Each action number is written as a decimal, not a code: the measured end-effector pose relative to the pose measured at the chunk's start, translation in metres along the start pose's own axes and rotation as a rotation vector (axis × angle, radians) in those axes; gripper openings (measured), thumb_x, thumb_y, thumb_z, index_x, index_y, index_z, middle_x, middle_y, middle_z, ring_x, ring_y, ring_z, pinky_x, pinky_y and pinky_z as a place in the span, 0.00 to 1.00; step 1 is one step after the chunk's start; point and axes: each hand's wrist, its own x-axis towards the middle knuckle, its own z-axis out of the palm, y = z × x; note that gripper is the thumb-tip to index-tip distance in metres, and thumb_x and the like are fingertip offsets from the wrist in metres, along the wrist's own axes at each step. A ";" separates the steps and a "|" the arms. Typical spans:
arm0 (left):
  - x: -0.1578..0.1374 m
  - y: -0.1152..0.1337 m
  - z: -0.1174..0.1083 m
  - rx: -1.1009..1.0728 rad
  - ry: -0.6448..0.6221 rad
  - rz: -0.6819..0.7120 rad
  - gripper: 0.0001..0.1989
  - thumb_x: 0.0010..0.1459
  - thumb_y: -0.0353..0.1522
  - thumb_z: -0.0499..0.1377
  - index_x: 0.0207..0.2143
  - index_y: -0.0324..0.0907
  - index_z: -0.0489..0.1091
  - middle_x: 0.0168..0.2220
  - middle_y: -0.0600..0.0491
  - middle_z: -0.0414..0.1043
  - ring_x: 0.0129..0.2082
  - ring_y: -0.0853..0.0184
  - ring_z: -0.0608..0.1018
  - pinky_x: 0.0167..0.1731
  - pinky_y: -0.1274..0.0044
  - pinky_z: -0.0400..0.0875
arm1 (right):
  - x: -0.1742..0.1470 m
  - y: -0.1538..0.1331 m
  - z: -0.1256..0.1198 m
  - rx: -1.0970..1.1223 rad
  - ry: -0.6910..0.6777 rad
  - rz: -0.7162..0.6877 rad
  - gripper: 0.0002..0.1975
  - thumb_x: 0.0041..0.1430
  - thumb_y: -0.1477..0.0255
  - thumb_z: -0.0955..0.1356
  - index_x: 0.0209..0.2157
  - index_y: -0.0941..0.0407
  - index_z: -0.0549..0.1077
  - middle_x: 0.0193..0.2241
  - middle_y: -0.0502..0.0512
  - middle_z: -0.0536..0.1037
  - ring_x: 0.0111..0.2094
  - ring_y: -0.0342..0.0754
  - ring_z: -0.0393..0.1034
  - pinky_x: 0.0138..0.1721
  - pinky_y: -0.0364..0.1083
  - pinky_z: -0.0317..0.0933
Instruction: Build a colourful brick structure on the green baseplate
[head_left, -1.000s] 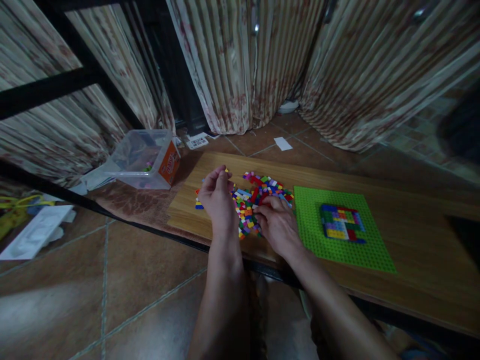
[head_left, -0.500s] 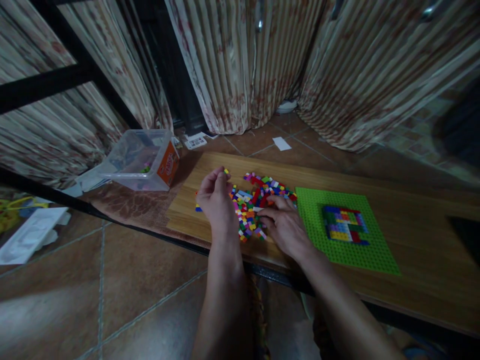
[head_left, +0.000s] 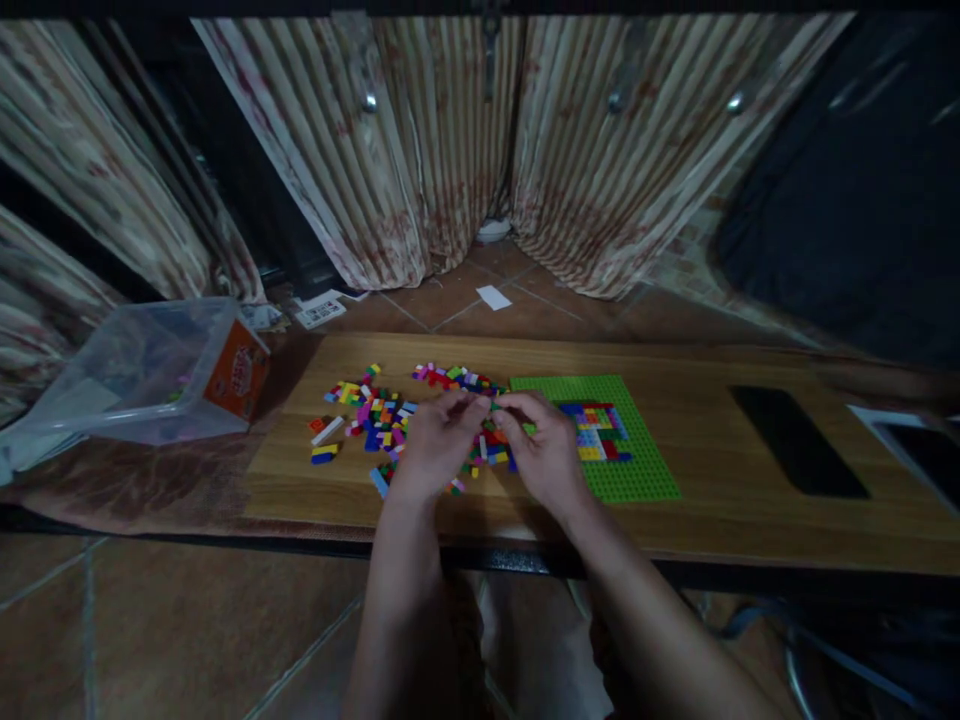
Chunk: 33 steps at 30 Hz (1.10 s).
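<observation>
My left hand [head_left: 442, 435] and my right hand [head_left: 546, 440] meet fingertip to fingertip over the heap of small toy bricks [head_left: 385, 410]. A small green brick [head_left: 493, 405] shows between the pinched fingers of both hands; most of it is covered. Just right of my right hand lies a green baseplate [head_left: 645, 470], partly hidden by that hand. On it sits a flat block of coloured bricks [head_left: 600, 435] in blue, red, yellow, white and green. The hands also hide part of the heap.
Loose bricks [head_left: 325, 453] lie left of the heap on the wooden board [head_left: 697, 525]. A clear plastic box [head_left: 150, 400] with an orange label stands to the left. A black phone-like slab [head_left: 799, 440] lies at the right. Curtains [head_left: 442, 150] hang behind.
The view has swung to the right. My left hand has left the left side of the heap and joined my right hand; their fingertips now come together around a small green brick.
</observation>
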 end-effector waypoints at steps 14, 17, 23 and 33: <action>0.001 0.007 0.050 0.090 -0.205 0.086 0.07 0.56 0.33 0.58 0.31 0.40 0.74 0.25 0.55 0.70 0.25 0.72 0.71 0.28 0.80 0.65 | -0.008 0.027 -0.051 0.333 0.024 0.288 0.11 0.56 0.63 0.69 0.37 0.55 0.78 0.26 0.50 0.79 0.28 0.45 0.72 0.32 0.45 0.67; 0.001 0.005 0.063 0.101 -0.239 0.143 0.07 0.57 0.35 0.58 0.32 0.40 0.72 0.26 0.55 0.69 0.27 0.71 0.70 0.29 0.80 0.65 | -0.008 0.027 -0.060 0.412 0.064 0.348 0.12 0.53 0.61 0.70 0.33 0.56 0.78 0.24 0.50 0.78 0.25 0.44 0.71 0.29 0.44 0.68; -0.003 0.002 0.088 0.105 -0.227 0.174 0.06 0.58 0.34 0.56 0.32 0.41 0.69 0.27 0.56 0.68 0.28 0.70 0.70 0.30 0.79 0.64 | -0.012 0.029 -0.076 0.498 0.107 0.388 0.12 0.51 0.61 0.71 0.32 0.56 0.77 0.25 0.50 0.79 0.26 0.44 0.72 0.29 0.45 0.69; -0.011 0.001 0.116 0.095 -0.120 0.208 0.04 0.59 0.32 0.55 0.33 0.41 0.66 0.28 0.56 0.68 0.29 0.70 0.72 0.30 0.80 0.66 | -0.016 0.033 -0.085 0.602 0.172 0.449 0.13 0.49 0.60 0.72 0.33 0.55 0.77 0.26 0.50 0.79 0.25 0.44 0.73 0.31 0.46 0.70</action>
